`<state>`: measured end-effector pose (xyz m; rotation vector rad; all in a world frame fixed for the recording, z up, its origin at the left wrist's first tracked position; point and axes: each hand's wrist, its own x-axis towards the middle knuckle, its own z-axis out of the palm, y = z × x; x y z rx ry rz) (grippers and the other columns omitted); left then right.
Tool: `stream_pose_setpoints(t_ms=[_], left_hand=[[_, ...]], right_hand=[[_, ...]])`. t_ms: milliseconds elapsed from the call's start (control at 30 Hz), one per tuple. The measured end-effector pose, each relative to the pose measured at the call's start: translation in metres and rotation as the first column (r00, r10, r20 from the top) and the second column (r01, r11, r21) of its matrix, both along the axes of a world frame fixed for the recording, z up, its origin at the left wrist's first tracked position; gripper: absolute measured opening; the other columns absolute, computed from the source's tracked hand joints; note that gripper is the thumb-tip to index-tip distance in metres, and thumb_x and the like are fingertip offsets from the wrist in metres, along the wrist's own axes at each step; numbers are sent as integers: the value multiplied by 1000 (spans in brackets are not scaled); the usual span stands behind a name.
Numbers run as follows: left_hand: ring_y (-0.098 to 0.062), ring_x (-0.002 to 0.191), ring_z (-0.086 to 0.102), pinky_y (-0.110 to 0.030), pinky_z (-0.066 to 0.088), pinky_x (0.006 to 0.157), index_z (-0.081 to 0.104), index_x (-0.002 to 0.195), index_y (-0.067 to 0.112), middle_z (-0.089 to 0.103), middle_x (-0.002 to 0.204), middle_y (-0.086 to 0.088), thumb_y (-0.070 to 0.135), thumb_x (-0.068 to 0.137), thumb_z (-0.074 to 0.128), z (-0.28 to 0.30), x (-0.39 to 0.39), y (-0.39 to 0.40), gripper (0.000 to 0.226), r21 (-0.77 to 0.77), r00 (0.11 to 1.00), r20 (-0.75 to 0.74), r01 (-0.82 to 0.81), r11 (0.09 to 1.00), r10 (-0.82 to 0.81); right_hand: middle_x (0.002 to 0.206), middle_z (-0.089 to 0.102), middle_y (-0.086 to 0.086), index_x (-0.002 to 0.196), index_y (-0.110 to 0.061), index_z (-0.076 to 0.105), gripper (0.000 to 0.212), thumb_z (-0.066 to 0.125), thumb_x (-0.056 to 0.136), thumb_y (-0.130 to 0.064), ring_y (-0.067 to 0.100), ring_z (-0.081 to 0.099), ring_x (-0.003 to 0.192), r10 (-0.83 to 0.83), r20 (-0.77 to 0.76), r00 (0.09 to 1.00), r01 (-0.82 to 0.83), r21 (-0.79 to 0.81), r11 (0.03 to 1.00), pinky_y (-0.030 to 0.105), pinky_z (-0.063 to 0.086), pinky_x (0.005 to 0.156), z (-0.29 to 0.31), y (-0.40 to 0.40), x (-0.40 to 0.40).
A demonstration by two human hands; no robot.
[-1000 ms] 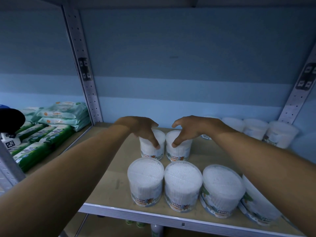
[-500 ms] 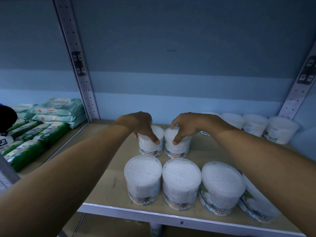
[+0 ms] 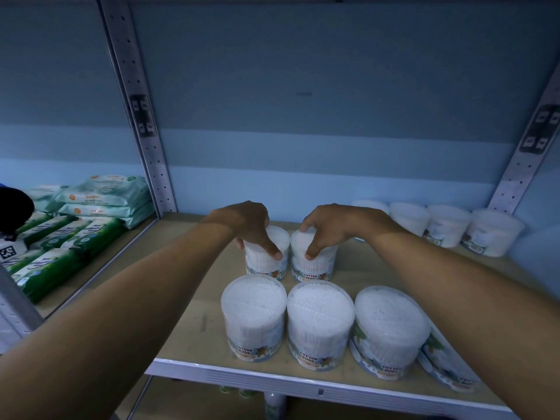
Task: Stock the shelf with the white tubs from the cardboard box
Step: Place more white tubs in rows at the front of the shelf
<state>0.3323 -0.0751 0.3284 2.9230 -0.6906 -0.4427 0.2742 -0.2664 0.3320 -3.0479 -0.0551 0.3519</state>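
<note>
While both hands grip white tubs, left hand (image 3: 253,227) on one tub (image 3: 268,256), right hand (image 3: 325,227) on its neighbour (image 3: 315,259) | mid wooden shelf (image 3: 194,313) | pale blue wall (image 3: 303,116) behind | green packs (image 3: 60,237) far left.

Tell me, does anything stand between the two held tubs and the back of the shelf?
Nothing visible does. The left hand and right hand each grip a tub, and the shelf behind them looks bare.
</note>
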Motion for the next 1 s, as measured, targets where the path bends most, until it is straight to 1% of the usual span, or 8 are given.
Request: stream_pose_setpoints(t_ms=[267,367,400,433,500,600,800,1000], left_hand=[[-19,73,75,-32,60,79,56,132,13,62,124,-1,67,55,83,3,-15,3,98,19,1000,-12,17,1000,-17],[-17,67,74,-27,53,69,58,115,16,61,113,-1,71,62,77,6,-23,4,79,52,999,-11,31,998,-30],[-17,66,74,-26,52,68,59,114,16,61,112,-1,72,65,74,7,-25,4,76,56,999,-12,33,998,-33],[-17,67,74,-26,52,70,59,119,16,61,115,-1,72,68,72,8,-27,4,77,57,999,-14,33,998,-32],[-19,69,75,-29,55,83,56,133,16,59,125,-1,68,73,70,9,-29,5,80,54,1000,-15,23,998,-23],[-20,70,75,-33,54,92,51,140,16,54,137,-1,63,78,70,9,-34,5,80,48,1000,-19,14,999,-13],[-20,70,75,-33,53,93,51,141,16,51,141,-1,61,78,71,10,-41,8,80,57,1000,-22,9,998,-8],[-21,70,76,-33,53,93,56,134,15,54,136,-1,63,76,72,10,-45,10,77,67,1000,-22,1,998,1]], right_hand=[[142,51,-7,140,-32,54,81,84,68,-52,20,55,121,19,-8,1000,-19,29,999,33,51,94,3,2,-11],[139,53,-8,138,-33,55,80,84,66,-52,19,55,118,23,-16,1000,-23,43,999,31,52,93,4,3,-16],[138,54,-9,137,-34,56,79,84,65,-53,18,55,117,26,-20,999,-25,47,999,31,52,93,5,2,-18],[137,54,-9,137,-34,57,79,83,65,-54,17,56,117,29,-26,999,-27,52,998,31,52,94,5,3,-19],[137,54,-11,136,-35,57,78,82,65,-56,17,56,117,36,-34,999,-34,58,998,32,52,95,5,3,-23],[137,55,-14,135,-35,59,76,80,65,-58,16,57,118,34,-40,999,-31,70,997,32,52,97,5,4,-28],[133,57,-16,132,-38,61,76,79,62,-61,16,60,112,27,-49,998,-23,81,996,31,53,95,6,7,-34],[136,55,-15,135,-35,59,73,79,68,-57,16,58,115,32,-55,998,-26,89,996,31,52,94,8,11,-43]])
